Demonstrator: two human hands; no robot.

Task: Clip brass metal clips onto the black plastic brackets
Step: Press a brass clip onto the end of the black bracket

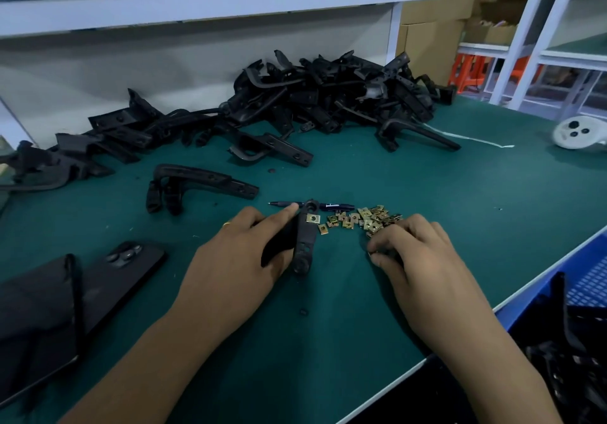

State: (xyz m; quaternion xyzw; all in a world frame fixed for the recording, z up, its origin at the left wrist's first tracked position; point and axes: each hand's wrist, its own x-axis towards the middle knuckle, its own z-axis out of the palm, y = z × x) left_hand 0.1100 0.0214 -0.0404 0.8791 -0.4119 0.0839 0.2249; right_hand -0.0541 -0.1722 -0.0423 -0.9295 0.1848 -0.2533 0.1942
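Note:
My left hand (239, 253) grips a black plastic bracket (303, 243) on the green mat; one brass clip (313, 218) sits clipped on its upper end. Right of it lies a loose heap of brass clips (364, 218). My right hand (417, 253) rests at the heap's near right edge with its fingers curled over some clips; what the fingertips hold is hidden. A large pile of black brackets (328, 95) fills the back of the table, and a single bracket (200, 184) lies nearer, to the left.
A dark pen (328, 206) lies just behind the held bracket. A black phone and pouch (82, 285) sit at the near left. A blue crate (578, 325) with black parts stands off the table's right edge. A white round device (574, 133) rests far right.

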